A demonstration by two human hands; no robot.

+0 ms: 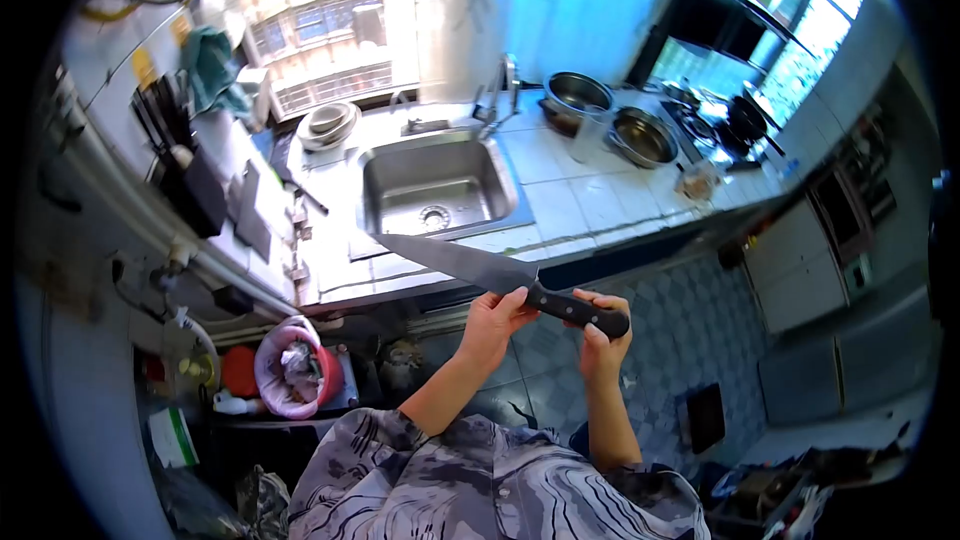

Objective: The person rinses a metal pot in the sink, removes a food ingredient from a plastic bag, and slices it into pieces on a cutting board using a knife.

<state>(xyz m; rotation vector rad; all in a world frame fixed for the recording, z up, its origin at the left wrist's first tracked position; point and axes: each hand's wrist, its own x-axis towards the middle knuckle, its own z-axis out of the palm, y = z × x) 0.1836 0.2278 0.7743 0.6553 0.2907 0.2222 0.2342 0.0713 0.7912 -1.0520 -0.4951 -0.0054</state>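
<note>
A large kitchen knife (455, 258) with a broad grey blade and a black riveted handle is held up in front of my chest, its tip towards the left. My left hand (492, 325) pinches it where the blade meets the handle, thumb on the near side and most fingers hidden behind. Round the butt end of the handle, my right hand (606, 338) is closed. Beyond the blade lies the steel sink (440, 190), with nothing in its basin but the drain.
Stacked bowls (328, 126) stand left of the sink, beside a knife block (190, 195). The tap (495, 100) rises behind. Metal pots (642, 137) and a gas stove (715, 130) are to the right. A pink lined bin (300, 370) stands below left.
</note>
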